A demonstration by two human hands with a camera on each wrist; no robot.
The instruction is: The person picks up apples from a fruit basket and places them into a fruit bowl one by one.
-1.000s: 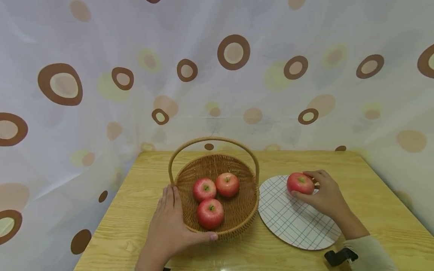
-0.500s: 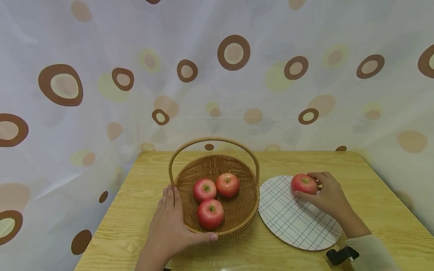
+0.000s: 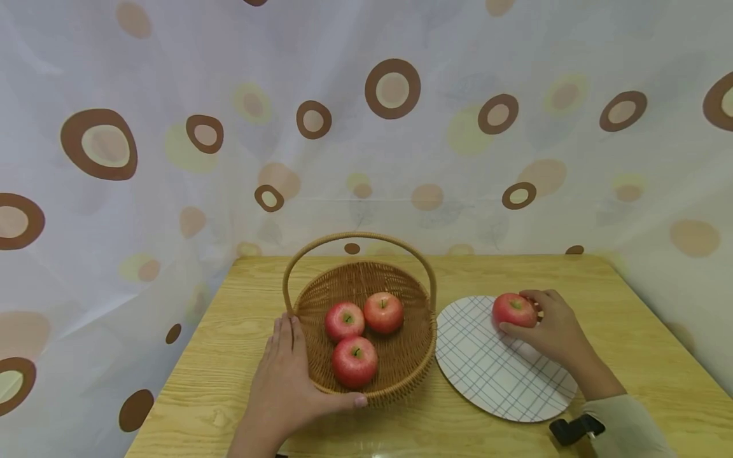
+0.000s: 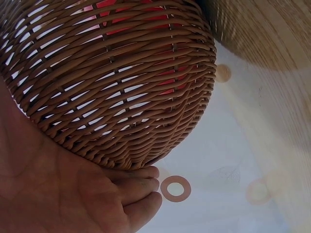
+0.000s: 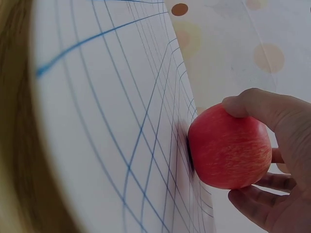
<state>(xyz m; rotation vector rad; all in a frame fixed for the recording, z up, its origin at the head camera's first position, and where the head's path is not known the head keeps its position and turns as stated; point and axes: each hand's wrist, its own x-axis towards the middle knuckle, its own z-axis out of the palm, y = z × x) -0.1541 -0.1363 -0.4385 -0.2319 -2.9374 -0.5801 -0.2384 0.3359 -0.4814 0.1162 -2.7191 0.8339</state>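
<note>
A brown wicker basket with a tall arched handle holds three red apples, one apple nearest the front rim. My left hand rests along the basket's left side, fingers straight and thumb stretched along the front rim. In the left wrist view the palm and fingertips lie against the woven wall. My right hand grips another red apple between thumb and fingers, over the far part of a round white placemat with blue-grey lines. The right wrist view shows this apple's base right at the mat's surface.
Both the basket and the mat are on a light wooden table. A white curtain with brown and yellow spots hangs behind and along the sides. A black strap sits at the right sleeve.
My right hand and its apple have shifted slightly to the right over the mat, then stayed nearly still. The left hand and basket have not moved.
</note>
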